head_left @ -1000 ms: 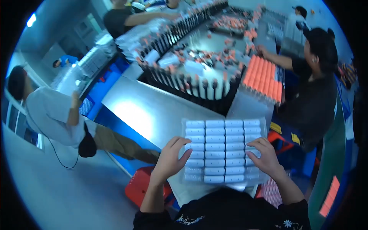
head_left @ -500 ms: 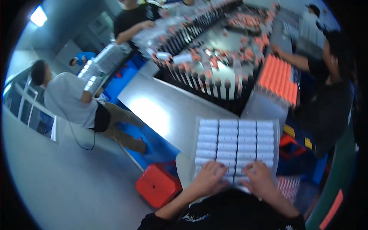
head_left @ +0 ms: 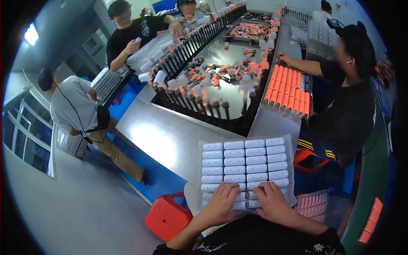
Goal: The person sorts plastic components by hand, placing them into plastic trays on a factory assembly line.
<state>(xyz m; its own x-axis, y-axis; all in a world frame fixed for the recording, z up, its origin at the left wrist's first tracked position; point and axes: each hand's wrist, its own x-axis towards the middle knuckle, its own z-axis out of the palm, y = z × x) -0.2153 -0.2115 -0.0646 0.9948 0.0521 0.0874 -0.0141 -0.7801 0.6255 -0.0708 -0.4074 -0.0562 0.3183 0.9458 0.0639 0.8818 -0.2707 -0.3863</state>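
A clear plastic tray (head_left: 290, 170) in front of me holds rows of white, rounded oblong casings (head_left: 234, 162), laid in several columns. Over the near left rows, my left hand (head_left: 221, 199) has its fingers curled down and close together on the casings. My right hand (head_left: 272, 202) is bent the same way over the near right rows, its thumb side facing the left hand. Ends of white casings show in the gap between both hands. Parts of the near rows lie hidden under my fingers and palms. Bare clear pockets show beside my left hand.
Beyond the tray is a metal table (head_left: 170, 136). A black-slatted conveyor loop (head_left: 199, 102) carries upright parts around scattered orange and grey pieces. To the right, a co-worker sits by a tray of orange casings (head_left: 287, 91). A red stool (head_left: 168, 216) stands left; other people work farther off.
The whole view has shifted, so the tray and my hands appear farther left. Both hands stay at the near rows of casings. The standing co-worker at far left has turned and lowered an arm.
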